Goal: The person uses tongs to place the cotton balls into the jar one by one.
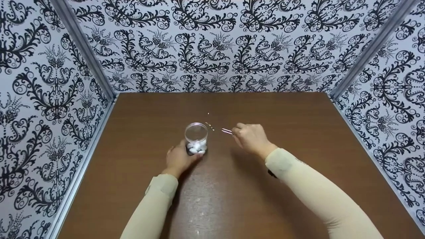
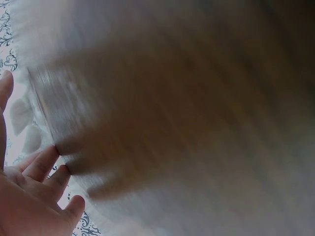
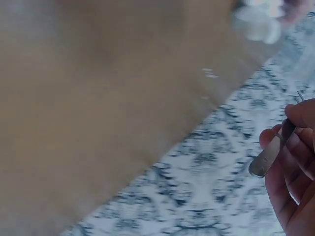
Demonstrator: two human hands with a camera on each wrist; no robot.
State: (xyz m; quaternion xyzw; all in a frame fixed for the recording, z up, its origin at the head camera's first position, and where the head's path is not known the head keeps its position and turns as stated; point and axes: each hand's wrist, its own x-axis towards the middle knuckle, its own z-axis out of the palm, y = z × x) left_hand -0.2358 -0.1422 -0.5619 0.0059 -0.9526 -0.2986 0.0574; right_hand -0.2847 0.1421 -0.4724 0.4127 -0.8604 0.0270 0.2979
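A clear jar (image 1: 196, 132) stands on the table with white rounded pieces (image 1: 196, 147) in its lower part. My left hand (image 1: 177, 157) grips the jar low on its left side, thumb across the front. In the left wrist view the fingers of this hand (image 2: 42, 191) lie near the blurred jar. To the right of the jar, my right hand (image 1: 250, 136) pinches metal tweezers (image 3: 270, 155). Their two thin prongs point left toward the jar, apart from it. Small white specks (image 1: 210, 126) lie on the table between the jar and the prongs.
The brown wooden table (image 1: 282, 109) is bounded by patterned black-and-white walls (image 1: 212, 43) at the back and both sides. Metal rails (image 1: 79, 186) run along its edges. One more bright speck (image 1: 208, 113) shows behind the jar.
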